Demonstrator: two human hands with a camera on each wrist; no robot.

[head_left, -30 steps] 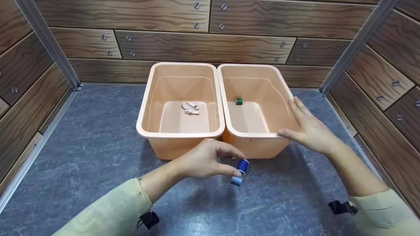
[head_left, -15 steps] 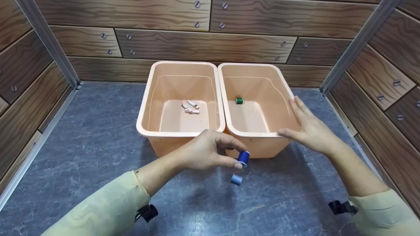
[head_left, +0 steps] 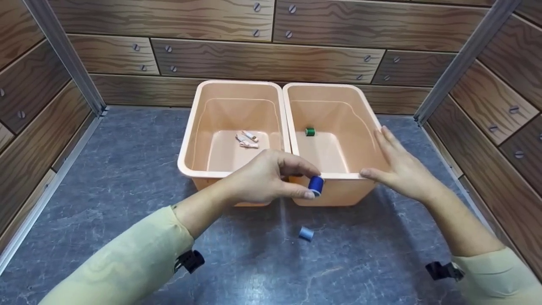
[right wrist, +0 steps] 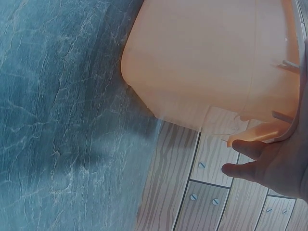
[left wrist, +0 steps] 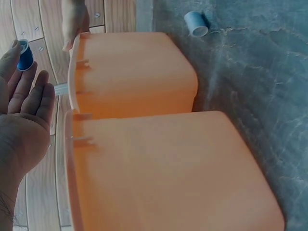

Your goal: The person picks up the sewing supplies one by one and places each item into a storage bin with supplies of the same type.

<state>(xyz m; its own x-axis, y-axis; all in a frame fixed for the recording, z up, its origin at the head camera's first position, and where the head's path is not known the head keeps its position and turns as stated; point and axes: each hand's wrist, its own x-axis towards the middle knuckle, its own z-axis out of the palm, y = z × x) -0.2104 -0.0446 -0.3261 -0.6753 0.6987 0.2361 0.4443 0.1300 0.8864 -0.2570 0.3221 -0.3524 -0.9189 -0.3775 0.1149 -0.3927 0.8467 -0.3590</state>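
Note:
Between thumb and fingertips my left hand (head_left: 266, 178) pinches a dark blue thread spool (head_left: 316, 185), held in front of the right bin's near rim. In the left wrist view the same blue spool (left wrist: 25, 55) shows at the thumb tip, other fingers spread loosely. My right hand (head_left: 400, 167) rests with fairly straight fingers on the right bin's (head_left: 334, 190) near right corner, thumb on the front rim. A light blue thread spool (head_left: 306, 234) lies on the table in front of the bins. Inside the right bin sits a green thread spool (head_left: 310, 132).
Side by side with the right bin stands a matching peach left bin (head_left: 184, 159), holding several small pale clips (head_left: 247, 140). Wood-patterned walls (head_left: 262, 61) enclose the grey-blue marbled table (head_left: 127, 178) at the back and sides.
My left hand has lifted the dark blue spool up from beside the light blue one, toward the right bin's front rim. The right hand has stayed on the bin.

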